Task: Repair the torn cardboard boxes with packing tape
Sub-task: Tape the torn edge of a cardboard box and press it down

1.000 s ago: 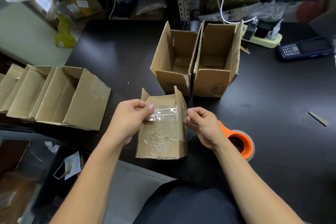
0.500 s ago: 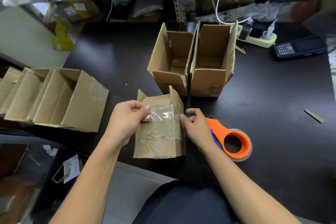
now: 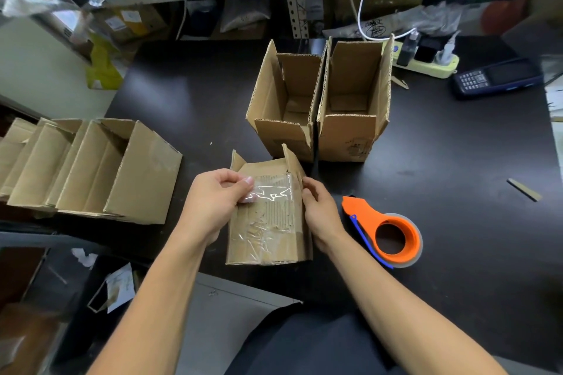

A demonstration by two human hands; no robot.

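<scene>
We see a small brown cardboard box lying on its side on the black bench, close to the near edge and about in the middle of it. Its top face is torn, so the wavy inside of the cardboard shows, and crinkly clear tape covers much of that face.

The left hand pinches one end of a shiny strip of clear packing tape between the thumb and the first finger. The strip runs across the top face of the box to its right edge. The other fingers of this hand are curled under.

The right hand is on the right side of the box. Its fingers are bent and touch the box's edge where the strip ends. We cannot tell if it pinches the tape or only presses on it.

An orange plastic tape holder with a roll of clear tape lies flat on the bench just to the right of the right hand. It is not touching the hand.

Two open brown cardboard boxes stand side by side in the middle of the bench, just behind the small box. Their flaps point up.

A row of brown boxes lies tipped over at the left edge of the bench.

Near the far right corner we see a pale green power strip and a dark blue handheld device with keys.
</scene>
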